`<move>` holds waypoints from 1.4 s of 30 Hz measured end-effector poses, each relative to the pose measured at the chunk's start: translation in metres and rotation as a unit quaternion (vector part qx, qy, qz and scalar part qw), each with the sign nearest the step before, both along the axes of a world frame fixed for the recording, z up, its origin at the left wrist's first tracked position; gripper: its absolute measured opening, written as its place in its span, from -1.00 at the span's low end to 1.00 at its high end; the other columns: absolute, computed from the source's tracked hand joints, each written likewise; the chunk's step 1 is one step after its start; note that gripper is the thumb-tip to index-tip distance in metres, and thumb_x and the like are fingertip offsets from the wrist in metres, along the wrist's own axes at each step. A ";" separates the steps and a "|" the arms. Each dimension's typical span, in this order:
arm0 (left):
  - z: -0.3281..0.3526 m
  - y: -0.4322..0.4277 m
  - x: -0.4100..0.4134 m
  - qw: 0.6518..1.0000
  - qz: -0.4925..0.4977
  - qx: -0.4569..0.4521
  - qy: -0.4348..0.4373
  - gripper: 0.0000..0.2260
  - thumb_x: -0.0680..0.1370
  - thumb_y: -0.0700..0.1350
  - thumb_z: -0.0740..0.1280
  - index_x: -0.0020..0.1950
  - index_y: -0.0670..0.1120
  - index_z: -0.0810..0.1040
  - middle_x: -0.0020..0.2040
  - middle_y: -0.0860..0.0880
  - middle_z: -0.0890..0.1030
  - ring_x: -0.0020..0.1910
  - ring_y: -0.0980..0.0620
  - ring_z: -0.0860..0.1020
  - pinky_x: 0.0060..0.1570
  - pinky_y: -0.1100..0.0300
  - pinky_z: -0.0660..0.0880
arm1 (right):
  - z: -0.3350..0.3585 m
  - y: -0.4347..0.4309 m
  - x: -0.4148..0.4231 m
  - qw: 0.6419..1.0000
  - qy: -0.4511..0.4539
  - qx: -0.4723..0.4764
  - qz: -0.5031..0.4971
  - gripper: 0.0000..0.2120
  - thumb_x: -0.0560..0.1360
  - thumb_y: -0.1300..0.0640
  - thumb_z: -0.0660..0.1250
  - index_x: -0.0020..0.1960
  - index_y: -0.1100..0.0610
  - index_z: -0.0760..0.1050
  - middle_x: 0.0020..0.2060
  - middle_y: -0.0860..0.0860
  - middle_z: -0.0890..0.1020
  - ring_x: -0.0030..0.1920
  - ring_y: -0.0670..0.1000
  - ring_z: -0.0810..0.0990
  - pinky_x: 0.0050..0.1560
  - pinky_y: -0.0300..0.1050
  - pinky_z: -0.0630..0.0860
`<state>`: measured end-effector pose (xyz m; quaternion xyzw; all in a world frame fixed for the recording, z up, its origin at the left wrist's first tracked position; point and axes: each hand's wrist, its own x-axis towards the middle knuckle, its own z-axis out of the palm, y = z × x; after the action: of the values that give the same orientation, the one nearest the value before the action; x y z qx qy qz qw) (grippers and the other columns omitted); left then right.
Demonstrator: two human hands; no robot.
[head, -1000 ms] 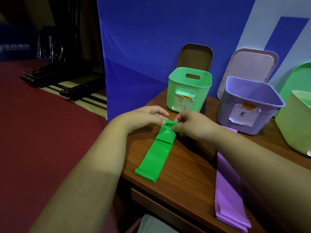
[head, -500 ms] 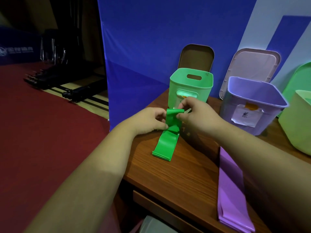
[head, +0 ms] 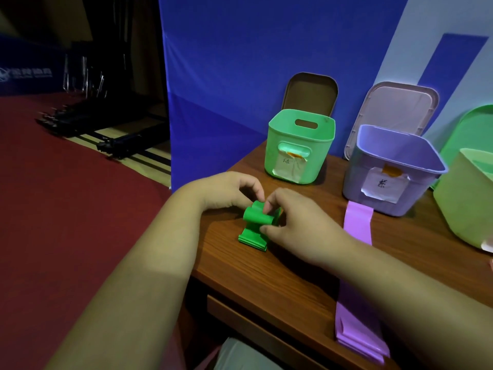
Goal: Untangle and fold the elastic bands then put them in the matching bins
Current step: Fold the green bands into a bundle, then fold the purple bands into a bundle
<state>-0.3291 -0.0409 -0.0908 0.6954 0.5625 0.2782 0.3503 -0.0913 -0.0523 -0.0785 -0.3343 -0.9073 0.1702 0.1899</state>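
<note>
A green elastic band (head: 254,227) lies folded into a short, thick bundle near the wooden table's left edge. My left hand (head: 226,192) pinches its far top from the left. My right hand (head: 296,222) pinches the rolled fold from the right. Behind them stands the open green bin (head: 300,146) with a paper label. A purple elastic band (head: 356,276) stretches flat along the table, partly hidden under my right forearm. Its far end touches the open purple bin (head: 392,169).
A pale green bin (head: 465,196) stands at the right edge. Bin lids lean against the blue backdrop (head: 240,76). The wooden table (head: 280,276) ends close to the left of my hands, with red floor (head: 66,196) below. Dark stands lie on the floor far left.
The green band went from a long strip to a short folded bundle. Both hands lifted its far end, folded it over towards me, and now hold it low on the table.
</note>
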 end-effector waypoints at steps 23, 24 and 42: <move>-0.005 0.007 0.011 0.994 0.062 0.015 -0.084 -0.77 0.56 -0.27 0.53 0.19 -0.14 0.68 0.07 -0.10 0.72 -0.01 0.17 0.65 0.03 0.31 0.59 | 0.007 0.034 0.090 0.992 0.056 -0.053 -0.097 -0.90 0.63 0.08 0.44 -0.04 -0.08 0.67 -0.04 -0.16 0.66 -0.07 -0.25 0.61 -0.07 -0.33 0.45; -0.006 0.009 0.013 0.994 0.076 0.029 -0.078 -0.79 0.56 -0.25 0.54 0.18 -0.11 0.68 0.08 -0.09 0.72 -0.03 0.20 0.64 0.00 0.35 0.58 | 0.007 0.036 0.095 0.992 0.054 -0.049 -0.107 -0.89 0.64 0.10 0.44 -0.05 -0.07 0.67 -0.05 -0.15 0.66 -0.09 -0.27 0.60 -0.08 -0.32 0.44; 0.050 0.015 0.086 0.968 0.175 0.168 0.056 -0.85 0.64 -0.11 0.38 0.01 0.15 0.68 0.01 0.20 0.66 0.06 0.21 0.59 -0.02 0.21 0.52 | 0.009 0.083 0.159 0.972 -0.033 -0.020 -0.230 -0.75 0.58 0.12 0.40 0.24 0.04 0.69 0.24 0.00 0.66 0.18 0.00 0.64 0.12 -0.21 0.43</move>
<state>-0.2435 -0.0261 -0.0409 0.6493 0.6395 0.3863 0.1421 0.0680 0.0303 -0.0691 -0.5431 -0.8083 0.1294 0.1872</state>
